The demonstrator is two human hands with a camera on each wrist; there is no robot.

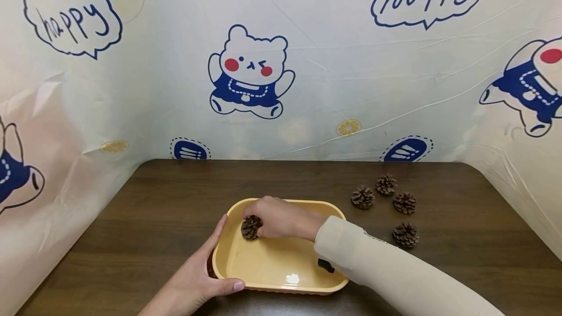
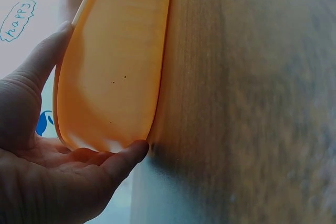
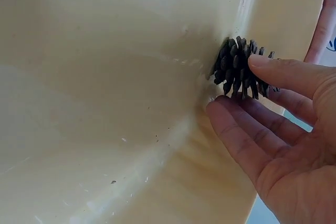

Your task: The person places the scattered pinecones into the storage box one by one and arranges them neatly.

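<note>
A yellow plastic basin (image 1: 272,262) with rounded corners sits on the brown table. My left hand (image 1: 197,272) grips its left end, thumb over the near rim, the other fingers along the outer side; the left wrist view shows the fingers around the basin's end wall. Reaching inside, my right hand (image 1: 281,217) holds a brown pine cone (image 1: 251,228) near the left end. In the right wrist view the thumb lies on the pine cone (image 3: 236,69), with fingers beneath it, close to the basin floor and end wall.
Several more pine cones (image 1: 404,203) lie on the table (image 1: 145,238) to the right of the basin. A patterned curtain (image 1: 316,87) stands behind the table and at both sides. A small dark device (image 1: 326,265) shows under the right cuff.
</note>
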